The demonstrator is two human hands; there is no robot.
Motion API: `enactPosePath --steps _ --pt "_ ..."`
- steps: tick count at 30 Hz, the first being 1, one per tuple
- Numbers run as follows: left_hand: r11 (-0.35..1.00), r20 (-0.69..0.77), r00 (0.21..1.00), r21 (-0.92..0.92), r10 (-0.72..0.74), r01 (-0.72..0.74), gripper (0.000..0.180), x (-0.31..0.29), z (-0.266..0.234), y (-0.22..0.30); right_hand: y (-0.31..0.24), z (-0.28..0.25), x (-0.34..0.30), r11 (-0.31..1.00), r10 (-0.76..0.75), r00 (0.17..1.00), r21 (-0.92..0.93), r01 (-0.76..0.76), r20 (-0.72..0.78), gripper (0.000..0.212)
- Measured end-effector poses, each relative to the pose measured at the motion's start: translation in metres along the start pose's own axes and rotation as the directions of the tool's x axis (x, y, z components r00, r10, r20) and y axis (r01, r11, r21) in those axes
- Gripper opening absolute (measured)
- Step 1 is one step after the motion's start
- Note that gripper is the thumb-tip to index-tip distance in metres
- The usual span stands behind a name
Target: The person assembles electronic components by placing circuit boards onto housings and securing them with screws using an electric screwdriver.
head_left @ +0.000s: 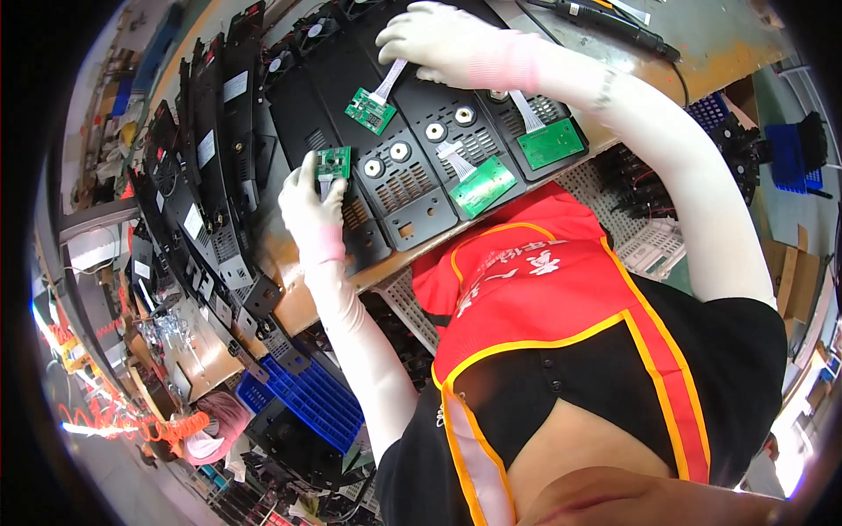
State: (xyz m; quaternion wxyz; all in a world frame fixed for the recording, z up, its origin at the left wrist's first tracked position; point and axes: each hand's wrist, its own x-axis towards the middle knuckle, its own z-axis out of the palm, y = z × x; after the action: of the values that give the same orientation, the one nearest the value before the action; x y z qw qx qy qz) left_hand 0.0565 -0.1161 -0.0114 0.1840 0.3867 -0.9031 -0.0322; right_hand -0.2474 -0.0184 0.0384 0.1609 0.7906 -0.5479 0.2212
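Note:
My left hand (311,210), in a white glove, pinches a small green circuit board (335,161) at the left end of a row of black metal panels (412,188). A short white cable hangs from that board beside my fingers. Farther up, my gloved right hand (443,44) bends over the panels, its fingers at the upper end of a white ribbon cable (388,81). That cable runs down to another green circuit board (369,110); its far end is hidden by the fingers. Two larger green boards, a middle one (482,187) and a right one (550,144), lie on the panels with ribbon cables attached.
Black housings (219,149) with fans stand in a row on the left. A black cylindrical tool (614,31) with a cord lies at the upper right of the workbench (719,53). Blue crates (311,399) stand lower left. Another person (215,430) is at the lower left.

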Motion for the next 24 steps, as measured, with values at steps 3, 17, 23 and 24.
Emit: enactPosePath --steps 3,17,23,24 --pt "0.999 0.084 0.996 -0.033 0.026 -0.023 0.047 0.009 0.007 0.001 0.007 0.054 0.003 0.999 -0.018 0.983 -0.032 0.024 0.185 0.034" --pt "0.959 -0.112 0.955 -0.095 -0.276 0.266 0.025 0.020 0.002 -0.010 -0.027 -0.049 0.062 0.936 -0.037 0.929 0.339 -0.097 0.369 0.030" --pt "0.217 -0.034 0.838 -0.971 -0.545 0.101 0.023 -0.010 -0.051 0.000 -0.060 -0.054 0.081 0.827 -0.293 0.674 0.534 -0.178 0.678 0.027" --pt "0.087 -0.022 0.862 -0.996 -0.507 0.025 0.024 -0.023 -0.059 0.005 -0.074 -0.045 0.079 0.901 -0.218 0.708 0.418 -0.118 0.671 0.025"
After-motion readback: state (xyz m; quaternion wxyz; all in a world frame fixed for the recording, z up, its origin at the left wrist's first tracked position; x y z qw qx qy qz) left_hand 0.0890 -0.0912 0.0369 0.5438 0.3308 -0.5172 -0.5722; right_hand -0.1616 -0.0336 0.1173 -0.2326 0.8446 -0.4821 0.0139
